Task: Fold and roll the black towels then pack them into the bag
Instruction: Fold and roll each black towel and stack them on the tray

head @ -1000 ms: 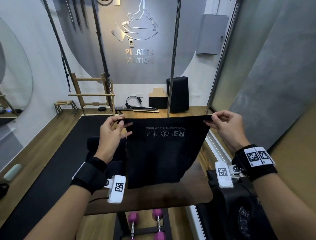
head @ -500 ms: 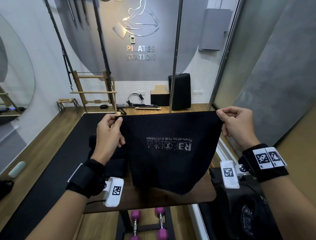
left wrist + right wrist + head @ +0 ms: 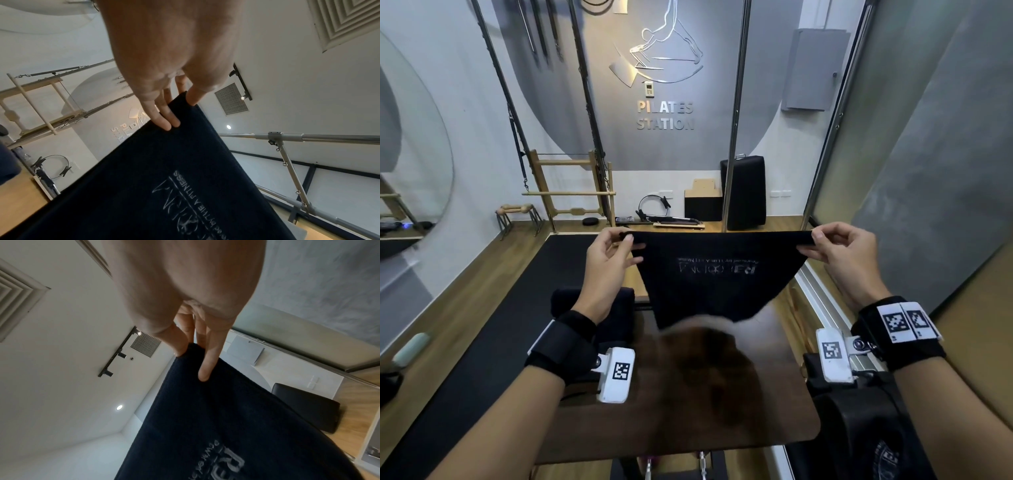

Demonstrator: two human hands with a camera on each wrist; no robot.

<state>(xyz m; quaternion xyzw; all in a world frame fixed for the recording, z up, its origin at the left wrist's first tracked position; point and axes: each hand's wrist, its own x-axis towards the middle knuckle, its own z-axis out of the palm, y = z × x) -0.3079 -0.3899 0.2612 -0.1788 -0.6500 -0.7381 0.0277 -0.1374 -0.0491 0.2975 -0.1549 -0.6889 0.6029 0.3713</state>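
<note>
Above the wooden table, left hand and right hand each pinch a top corner of the black towel; uneven lowering could skew the fold

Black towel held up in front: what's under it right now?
Below the black towel, pinched by the left hand and right hand, is the brown table. More dark towels lie left. The towel's blurred bottom edge hides the table's far end.

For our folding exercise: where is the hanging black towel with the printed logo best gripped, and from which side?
Grip the black logo towel at its two top corners, each from its own outer side, as the left hand and right hand pinch it now. The top hem is stretched straight and the cloth hangs free, ready to lay on the brown wooden table.
</note>
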